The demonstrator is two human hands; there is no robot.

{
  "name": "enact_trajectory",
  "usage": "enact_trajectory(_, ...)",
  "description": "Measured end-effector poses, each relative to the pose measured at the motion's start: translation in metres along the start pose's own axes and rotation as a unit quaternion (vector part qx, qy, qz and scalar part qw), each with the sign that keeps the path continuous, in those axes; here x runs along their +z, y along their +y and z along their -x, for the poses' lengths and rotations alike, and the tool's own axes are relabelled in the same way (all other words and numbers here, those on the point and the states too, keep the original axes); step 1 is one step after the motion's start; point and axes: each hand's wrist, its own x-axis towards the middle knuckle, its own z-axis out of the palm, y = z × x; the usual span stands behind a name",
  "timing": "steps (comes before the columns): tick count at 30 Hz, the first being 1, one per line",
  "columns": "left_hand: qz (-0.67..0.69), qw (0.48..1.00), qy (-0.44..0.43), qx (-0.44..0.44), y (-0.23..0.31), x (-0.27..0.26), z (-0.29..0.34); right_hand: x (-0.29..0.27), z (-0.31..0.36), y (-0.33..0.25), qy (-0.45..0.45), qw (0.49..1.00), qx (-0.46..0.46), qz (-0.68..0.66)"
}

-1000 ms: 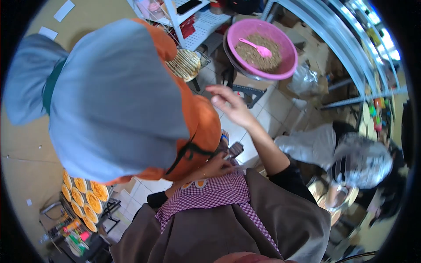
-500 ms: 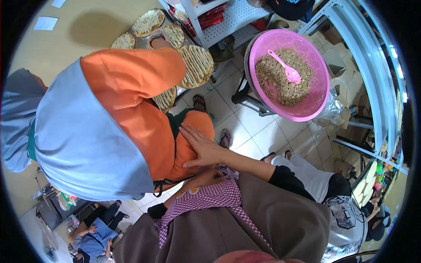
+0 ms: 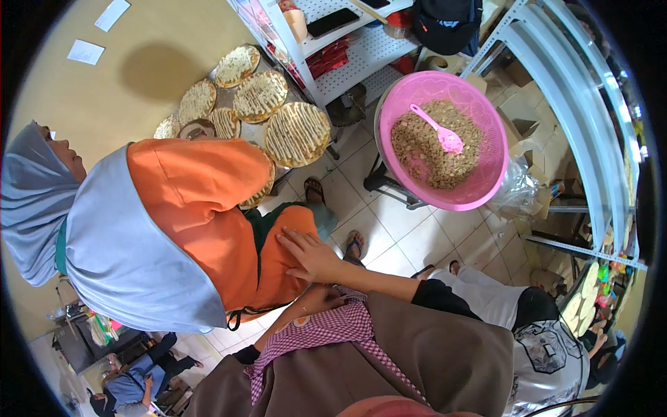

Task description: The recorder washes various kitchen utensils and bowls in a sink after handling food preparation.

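Where the orange tunic of a co-worker spreads leftward from the fingertips, the right hand lies on it, the nearer hand, fingers spread, with no visible grip. Just below, the left hand curls at the purple gingham apron; whether it pinches cloth, I cannot tell. Up and right, a pink basin holds brown crumbs and a spoon.

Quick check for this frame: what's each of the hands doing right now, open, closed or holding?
Left hand: fingers bent at the checkered apron; grip cannot be told.
Right hand: open, against the orange top, holding nothing visible.
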Motion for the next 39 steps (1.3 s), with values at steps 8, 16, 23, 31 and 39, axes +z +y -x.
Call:
enact_trajectory(8,-0.025,0.999,0.002,0.022,-0.012,0.002,0.025,0.001,0.003,-0.027,0.001,1.0,0.016,0.01)
enact_trajectory(16,0.004,0.999,-0.04,-0.001,-0.023,-0.005,0.073,-0.021,0.024,-0.045,0.12,0.988,0.039,-0.091)
enact_trajectory(23,0.115,0.987,0.093,0.064,-0.042,-0.001,0.194,-0.021,0.014,-0.175,0.098,0.908,-0.045,-0.406)
enact_trajectory(31,0.141,0.939,0.303,0.081,-0.119,0.044,0.312,0.116,-0.028,-0.301,-0.215,0.843,-0.097,-0.482)
enact_trajectory(39,0.237,0.661,0.709,-0.064,-0.195,0.15,0.495,0.287,-0.104,-0.393,-0.425,0.747,-0.109,-0.5)
